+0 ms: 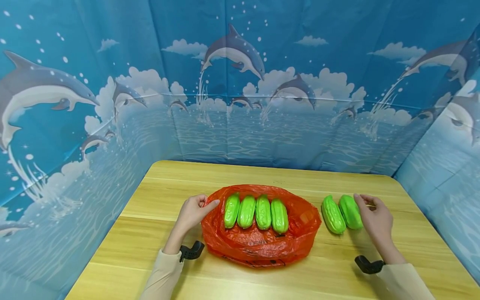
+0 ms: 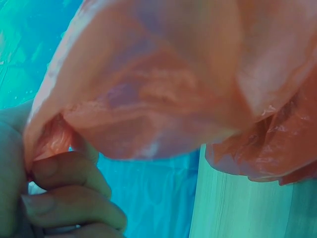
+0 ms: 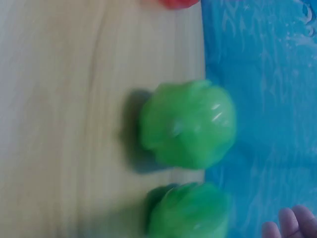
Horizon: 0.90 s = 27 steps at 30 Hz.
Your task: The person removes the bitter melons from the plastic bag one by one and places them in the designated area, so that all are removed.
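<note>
A red plastic bag [image 1: 262, 250] lies on the table with its mouth spread wide. Several glossy green bitter melons [image 1: 246, 212], like plastic models, lie side by side in it. At its left rim, my left hand [image 1: 193, 212] pinches the bag's edge between thumb and curled fingers; the left wrist view shows the gathered red film [image 2: 54, 141] there. Two more bitter melons lie to the right of the bag, a left one [image 1: 333, 215] and a right one [image 1: 351, 211]. Beside the right one is my right hand [image 1: 376, 216], fingertips by its upper end, holding nothing.
The wooden table [image 1: 150, 250] has rounded far corners. Blue curtains [image 1: 240, 137] printed with dolphins and clouds hang behind and at both sides. A black wrist camera [image 1: 192, 251] sits on the left wrist, another black wrist camera [image 1: 369, 265] on the right.
</note>
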Available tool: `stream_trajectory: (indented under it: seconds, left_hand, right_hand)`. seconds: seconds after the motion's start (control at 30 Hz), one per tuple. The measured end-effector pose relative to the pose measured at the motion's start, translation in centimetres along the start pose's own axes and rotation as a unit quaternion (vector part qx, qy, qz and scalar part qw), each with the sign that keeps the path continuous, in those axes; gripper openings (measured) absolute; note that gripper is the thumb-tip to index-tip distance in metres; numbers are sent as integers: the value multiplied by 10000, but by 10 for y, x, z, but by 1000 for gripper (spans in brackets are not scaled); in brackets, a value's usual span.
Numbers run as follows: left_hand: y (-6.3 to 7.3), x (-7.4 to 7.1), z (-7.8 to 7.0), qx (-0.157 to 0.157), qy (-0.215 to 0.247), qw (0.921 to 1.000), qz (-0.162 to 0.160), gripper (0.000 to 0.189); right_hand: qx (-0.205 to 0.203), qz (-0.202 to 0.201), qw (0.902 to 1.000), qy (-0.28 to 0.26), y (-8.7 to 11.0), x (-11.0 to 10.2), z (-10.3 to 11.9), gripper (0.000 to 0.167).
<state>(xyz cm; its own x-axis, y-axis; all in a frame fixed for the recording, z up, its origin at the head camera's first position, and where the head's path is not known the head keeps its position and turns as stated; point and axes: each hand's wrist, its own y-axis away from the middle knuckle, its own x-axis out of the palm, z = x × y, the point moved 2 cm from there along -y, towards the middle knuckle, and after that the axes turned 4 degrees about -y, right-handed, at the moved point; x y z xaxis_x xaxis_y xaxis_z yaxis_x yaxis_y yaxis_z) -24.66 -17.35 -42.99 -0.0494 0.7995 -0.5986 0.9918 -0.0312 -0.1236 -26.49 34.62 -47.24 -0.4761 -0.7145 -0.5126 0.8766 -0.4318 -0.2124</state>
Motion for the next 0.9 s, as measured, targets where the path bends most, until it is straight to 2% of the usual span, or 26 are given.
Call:
stream_trajectory:
  seconds: [0.13, 0.23, 0.3, 0.37, 0.43, 0.63, 0.9]
  left_hand:
    - [0, 0, 0, 3, -16, 10000, -13, 51]
    - [0, 0, 0, 5, -21, 10000, -12, 51]
    - [0, -1, -1, 12, -20, 10000, -10, 51]
    - [0, -1, -1, 21, -26, 10000, -9, 51]
    - [0, -1, 0, 24, -26, 10000, -18, 51]
    - [1, -1, 0, -6, -3, 10000, -21, 50]
    - [0, 0, 0, 4, -21, 10000, -16, 49]
  right_hand:
    - [-85, -142, 9998, -115, -2, 3, 5, 64]
    - [-49, -204, 9995, -234, 10, 1, 32, 55]
    - [-152, -262, 9991, -281, 14, 0, 39, 54]
    - [-124, -243, 9990, -356, 24, -3, 58, 51]
    - [-157, -223, 9987, -419, 28, -4, 68, 49]
    - [-308, -238, 9979, -517, 34, -2, 83, 46]
    - [-886, -166, 9943, -570, 43, 0, 102, 40]
